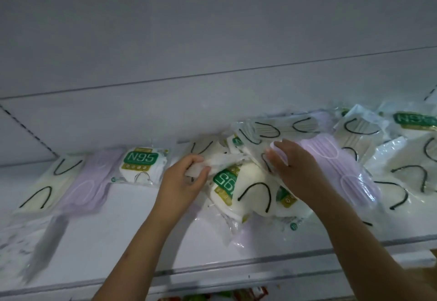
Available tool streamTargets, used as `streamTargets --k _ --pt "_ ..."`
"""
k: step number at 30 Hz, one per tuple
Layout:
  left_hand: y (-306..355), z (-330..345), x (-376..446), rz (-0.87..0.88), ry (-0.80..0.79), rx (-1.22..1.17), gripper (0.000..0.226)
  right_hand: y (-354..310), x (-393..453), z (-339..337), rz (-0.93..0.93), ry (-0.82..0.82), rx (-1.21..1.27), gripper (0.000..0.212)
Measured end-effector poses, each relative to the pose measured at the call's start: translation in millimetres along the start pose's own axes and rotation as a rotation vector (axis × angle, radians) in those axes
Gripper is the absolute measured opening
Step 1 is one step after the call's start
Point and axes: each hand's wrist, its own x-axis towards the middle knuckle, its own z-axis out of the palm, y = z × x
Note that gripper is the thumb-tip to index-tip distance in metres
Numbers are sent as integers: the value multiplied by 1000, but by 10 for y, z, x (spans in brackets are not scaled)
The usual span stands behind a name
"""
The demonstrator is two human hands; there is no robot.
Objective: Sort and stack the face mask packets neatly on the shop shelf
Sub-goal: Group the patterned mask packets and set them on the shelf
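Note:
Face mask packets lie on a white shop shelf (123,234). At the left, three lie side by side: a cream packet with black ear loops (45,183), a lilac packet (91,183) and a white N95 packet (140,167). A jumbled heap of cream, lilac and N95 packets (255,189) fills the middle and right. My left hand (184,182) pinches the edge of a clear white packet (220,162) at the heap's left side. My right hand (295,170) grips a lilac packet (340,168) on top of the heap.
The shelf's back wall (165,116) rises right behind the packets, and the shelf above (212,16) hangs low overhead. A grey front rail (212,272) runs along the shelf edge. Colourful goods (236,294) show on the level below.

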Motion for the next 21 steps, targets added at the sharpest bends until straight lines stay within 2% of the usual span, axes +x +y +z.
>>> streamTargets --k 2,3,4,6,7,8,11,13,15,18,20,21 --pt "30 -52 19 -85 70 -83 19 -196 -70 -46 -122 197 126 58" --pt "47 -88 30 -115 93 -135 19 -294 -78 -38 -146 207 165 52" --pt "74 -126 40 -143 108 -206 18 -378 -68 -6 -161 161 214 58" --pt "139 -206 63 -205 123 -375 13 -516 7 121 -132 -26 402 87" --pt "165 -250 81 -231 135 -449 12 -556 58 198 -111 -80 503 94" --pt "191 -294 103 -256 150 -520 11 -573 115 265 -90 -100 594 90" --pt "257 -413 170 -330 158 -736 17 -691 197 293 -36 -99 695 34" --pt "289 -459 198 -371 140 -835 23 -765 197 260 -39 -97 697 12" --pt "293 -482 215 -369 156 -885 23 -798 185 240 12 -84 742 10" --pt "303 -525 223 -305 317 -869 6 -756 152 218 117 4 887 12" --pt "286 -591 212 -171 418 -708 15 -697 126 195 196 99 891 15" --pt "272 -629 204 -78 393 -658 22 -656 132 207 245 110 884 17"
